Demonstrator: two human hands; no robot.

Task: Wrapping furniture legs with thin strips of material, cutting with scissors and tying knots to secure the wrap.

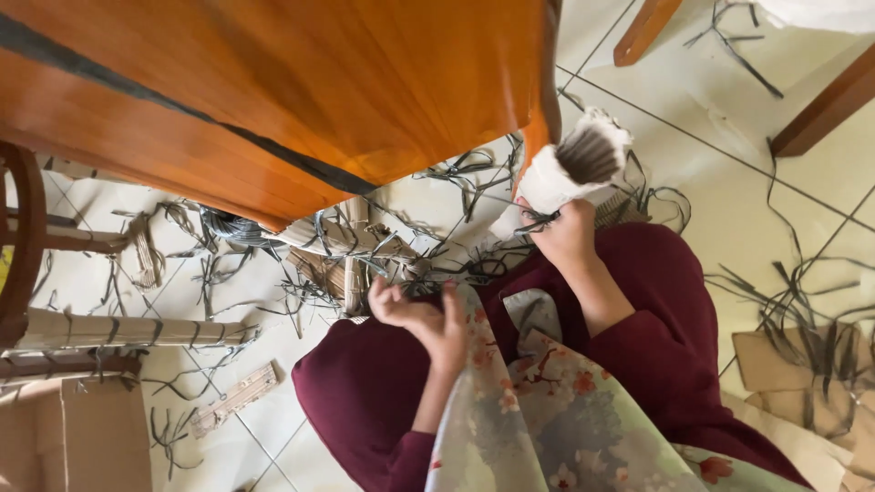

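We see the right hand point(567, 232) closed around the lower end of a white paper-wrapped bundle of thin grey sticks point(576, 164), which points up and away from the body with its dark stick ends fanned out at the top. The bundle sits just beside the lower right corner of the orange wooden table top point(292, 100), in front of the pale tiled floor point(720, 173). The left hand point(421, 314) is held above the lap with its fingers curled inward; we cannot tell whether it pinches anything, since the fingertips hide what lies between them. Both forearms emerge from dark red sleeves point(656, 337), and a floral scarf point(547, 401) hangs down between them. Thin dark grey strips point(474, 173) lie scattered across the floor around the hands, some tangled near the right hand's knuckles. Flat woven mats of pale slats point(128, 330) lie on the floor to the left, near a cardboard box point(82, 437). More cardboard pieces point(802, 364) lie at the right, with strips over them.
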